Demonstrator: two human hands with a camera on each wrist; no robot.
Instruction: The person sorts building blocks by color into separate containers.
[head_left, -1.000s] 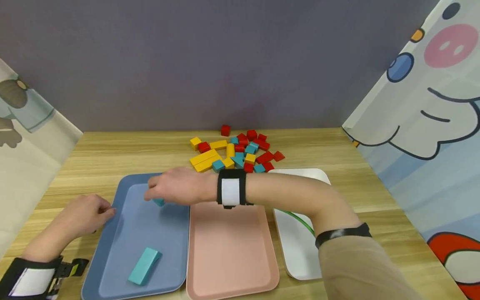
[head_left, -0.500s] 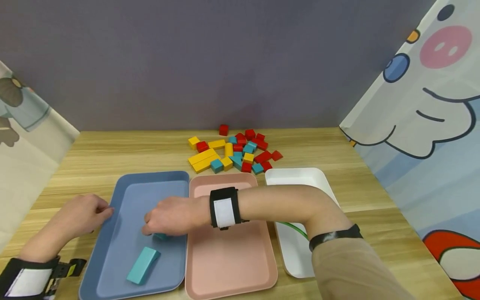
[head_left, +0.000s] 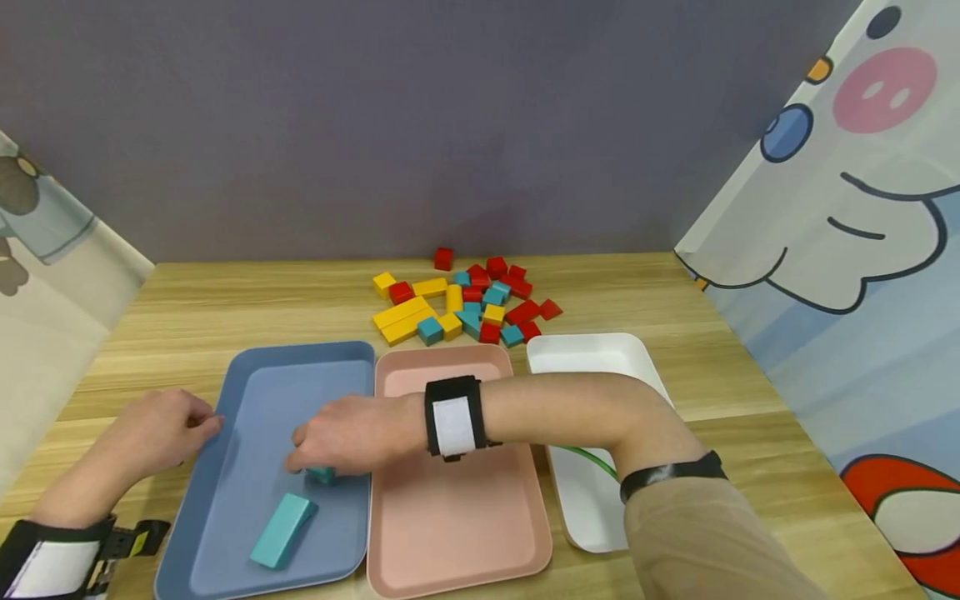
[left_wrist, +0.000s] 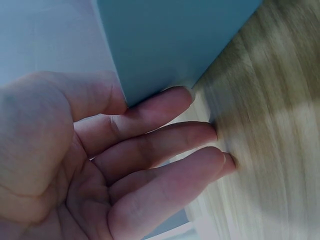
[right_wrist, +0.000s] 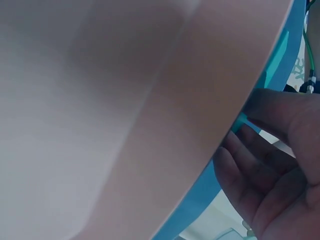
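Note:
My left hand pinches the left rim of the blue tray between thumb and index finger; the left wrist view shows the tray wall there and the other fingers loosely bent. Over the tray's right half, my right hand holds a small teal block, mostly hidden beneath the fingers. A sliver of that block shows between thumb and fingers in the right wrist view. A longer teal block lies slantwise in the tray's front part, apart from the hand.
Right of the blue tray stands a pink tray, then a white tray with a green cord-like strip above it. My right forearm crosses both. Several red, yellow and teal blocks lie behind, near the grey wall.
My right hand has come toward the front of the blue tray with the small teal block, then nearly stopped. The left hand stays at the rim. The head view has shifted slightly.

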